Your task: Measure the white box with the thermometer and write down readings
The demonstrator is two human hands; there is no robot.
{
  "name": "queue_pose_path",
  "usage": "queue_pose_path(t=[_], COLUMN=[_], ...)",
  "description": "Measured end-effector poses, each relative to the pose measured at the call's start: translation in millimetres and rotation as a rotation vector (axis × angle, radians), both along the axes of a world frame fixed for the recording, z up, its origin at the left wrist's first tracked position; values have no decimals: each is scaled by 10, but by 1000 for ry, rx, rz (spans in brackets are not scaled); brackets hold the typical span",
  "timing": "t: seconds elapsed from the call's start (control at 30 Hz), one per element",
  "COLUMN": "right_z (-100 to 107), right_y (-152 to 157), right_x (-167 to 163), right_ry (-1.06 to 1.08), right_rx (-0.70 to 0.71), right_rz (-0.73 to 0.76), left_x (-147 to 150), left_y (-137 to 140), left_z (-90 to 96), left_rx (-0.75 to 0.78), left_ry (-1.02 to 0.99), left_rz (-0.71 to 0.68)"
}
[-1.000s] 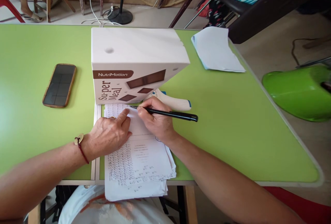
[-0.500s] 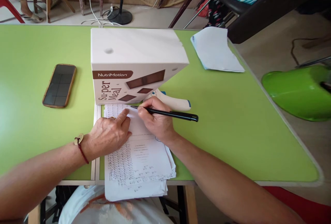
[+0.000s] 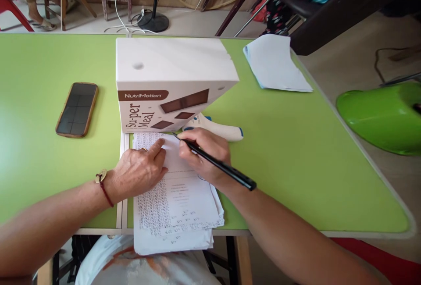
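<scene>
On the green-topped table (image 3: 305, 158) stands a white cardboard box (image 3: 177, 59), its contents hidden. Just before it, handwritten white paper sheets (image 3: 184, 208) lie under the loosely curled, pointing left hand (image 3: 141, 169); the right hand (image 3: 207, 153) pinches a slim black pen (image 3: 230, 172), tip near the box.

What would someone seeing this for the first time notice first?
Probably the large white rectangular box marked NutriMotion, standing upright on the bright green tabletop. On its near side, the right hand grips a slim black pen over a stack of handwritten white paper, while the left hand lies on the sheets.
</scene>
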State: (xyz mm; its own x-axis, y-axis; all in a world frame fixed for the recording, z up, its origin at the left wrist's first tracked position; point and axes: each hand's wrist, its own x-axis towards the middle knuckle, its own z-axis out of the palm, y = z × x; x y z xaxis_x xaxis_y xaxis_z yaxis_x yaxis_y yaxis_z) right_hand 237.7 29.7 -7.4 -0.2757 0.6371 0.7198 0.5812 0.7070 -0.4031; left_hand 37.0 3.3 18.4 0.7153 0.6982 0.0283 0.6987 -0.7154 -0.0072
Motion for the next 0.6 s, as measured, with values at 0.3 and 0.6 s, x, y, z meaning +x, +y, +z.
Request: queue_pose_path(t=[0.3,0.6], right_z=[231,151], right_y=[-136,-156], right_x=[153,160], right_ry=[-624,-565], right_rx=[155,84], right_rz=[-38,24], left_x=[-72,-235], left_y=[36,405], left_z=[-96,-39], left_rx=[137,689], left_ry=[-136,-1096], left_rz=[-35,-84])
